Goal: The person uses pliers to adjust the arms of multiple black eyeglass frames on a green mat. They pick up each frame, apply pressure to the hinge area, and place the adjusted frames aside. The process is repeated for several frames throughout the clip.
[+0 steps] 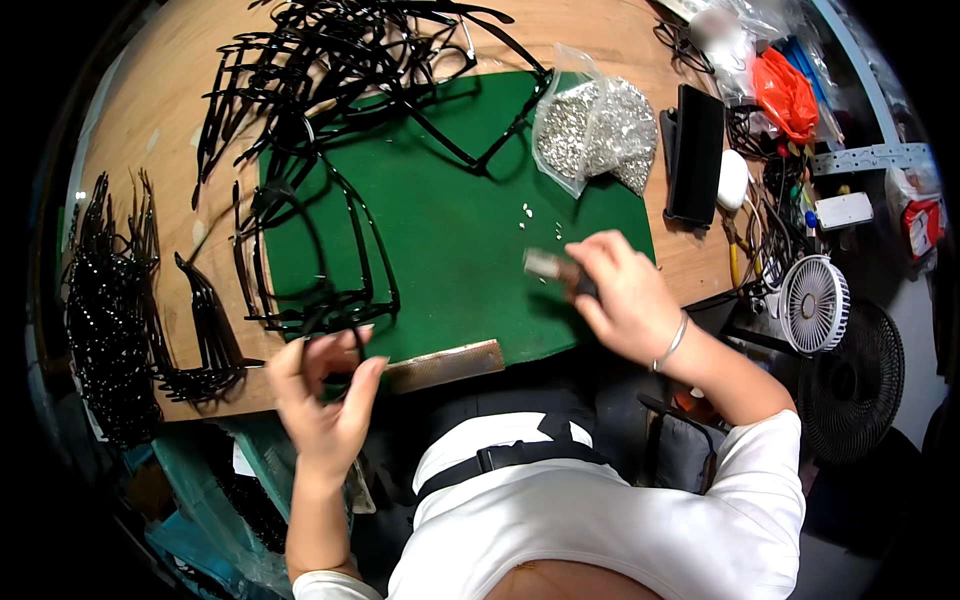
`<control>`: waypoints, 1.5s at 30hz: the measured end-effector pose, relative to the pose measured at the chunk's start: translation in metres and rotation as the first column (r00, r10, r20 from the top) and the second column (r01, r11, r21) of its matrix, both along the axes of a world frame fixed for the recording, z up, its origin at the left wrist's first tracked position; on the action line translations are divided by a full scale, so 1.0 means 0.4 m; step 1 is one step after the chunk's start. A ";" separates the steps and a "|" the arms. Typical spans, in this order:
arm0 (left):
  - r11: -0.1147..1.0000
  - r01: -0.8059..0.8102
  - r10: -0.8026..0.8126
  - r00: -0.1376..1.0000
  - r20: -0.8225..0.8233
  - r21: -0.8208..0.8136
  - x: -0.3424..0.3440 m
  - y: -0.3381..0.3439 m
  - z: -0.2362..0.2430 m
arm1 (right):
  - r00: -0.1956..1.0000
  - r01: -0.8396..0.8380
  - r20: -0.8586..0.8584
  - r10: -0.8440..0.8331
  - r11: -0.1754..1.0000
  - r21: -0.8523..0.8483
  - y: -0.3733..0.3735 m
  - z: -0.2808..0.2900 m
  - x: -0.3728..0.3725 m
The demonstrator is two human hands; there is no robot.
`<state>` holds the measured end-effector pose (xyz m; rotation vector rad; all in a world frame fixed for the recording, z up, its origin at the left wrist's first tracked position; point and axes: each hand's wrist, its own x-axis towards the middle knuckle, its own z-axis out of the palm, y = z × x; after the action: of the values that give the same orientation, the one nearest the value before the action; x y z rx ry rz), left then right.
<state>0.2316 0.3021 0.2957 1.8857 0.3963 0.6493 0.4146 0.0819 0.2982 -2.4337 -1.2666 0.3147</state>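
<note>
My left hand [335, 390] is closed on a black eyeglass frame [325, 325] at the mat's near left edge, beside a stack of black frames [365, 295]. My right hand [615, 290] grips a small tool [545, 265] with a silvery end and a dark body over the green mat [450, 230]. Small pale pieces [523, 215] lie on the mat beyond it, near a clear bag of tiny silvery parts [595, 135]. A narrow metal strip [445, 365] lies along the mat's front edge.
A pile of black frames [330, 70] covers the back; dark bundles [110, 310] lie left on the wooden table [160, 120]. At right are a black phone-like object [695, 150], cables, pliers [735, 250], a red bag [785, 95], a white fan [812, 305] and a larger black fan [855, 380].
</note>
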 end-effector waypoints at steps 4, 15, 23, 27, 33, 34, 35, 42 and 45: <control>0.996 -0.056 0.062 0.995 -0.073 0.074 0.045 0.006 -0.124 | 0.957 0.096 -0.271 -0.108 0.994 -0.058 0.021 -0.055 0.039; 0.906 -0.215 0.213 0.976 -0.046 -0.365 -0.023 -0.119 0.078 | 0.990 -0.025 -0.140 0.015 0.998 -0.066 0.029 -0.076 0.028; 0.820 0.047 -0.028 0.999 0.042 -0.570 -0.071 -0.164 0.050 | 0.987 -0.059 -0.157 0.038 0.990 -0.131 0.030 -0.068 0.034; 0.836 0.119 -0.114 0.993 0.043 -0.535 -0.041 -0.169 0.046 | 0.997 -0.064 -0.055 0.061 0.997 -0.051 0.018 -0.083 0.027; 0.928 0.076 -0.076 0.997 0.013 -0.365 0.012 -0.193 0.024 | 0.722 0.104 -0.691 0.014 0.986 0.129 0.086 0.087 -0.062; 0.931 0.069 -0.064 0.998 0.025 -0.359 0.024 -0.201 0.027 | 0.634 0.117 -0.767 0.098 0.968 0.221 0.093 0.092 -0.088; 0.930 0.052 -0.043 0.999 0.032 -0.365 0.030 -0.211 0.026 | 0.638 0.120 -0.760 0.122 0.960 0.255 0.097 0.096 -0.106; 0.957 0.003 0.000 1.000 0.012 -0.291 0.034 -0.214 0.022 | 0.169 0.420 -0.975 0.146 0.884 0.205 0.113 0.061 -0.147; 0.942 0.044 -0.056 0.998 -0.026 -0.333 0.032 -0.207 0.033 | -0.067 0.274 -0.998 0.011 0.962 -0.008 0.119 0.087 -0.105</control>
<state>0.2446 0.2191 0.3090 1.5810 0.4489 0.4819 0.3727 0.1295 0.3329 -1.2526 -0.2239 1.5133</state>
